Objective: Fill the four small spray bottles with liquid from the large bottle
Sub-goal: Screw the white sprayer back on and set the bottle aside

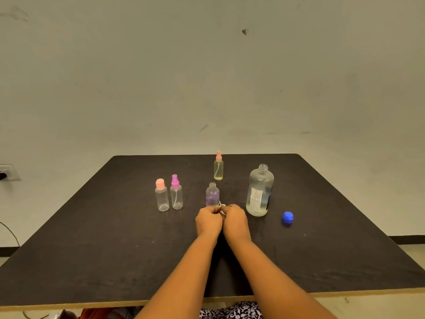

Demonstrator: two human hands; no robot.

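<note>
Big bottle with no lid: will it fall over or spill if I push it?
Pushed near its top, the big bottle might tip: it stands tall and upright. It would likely spill then, since its neck is open and the blue cap lies apart on the table. It looks like clear plastic, seemingly only part full, so maybe fairly light.
</note>
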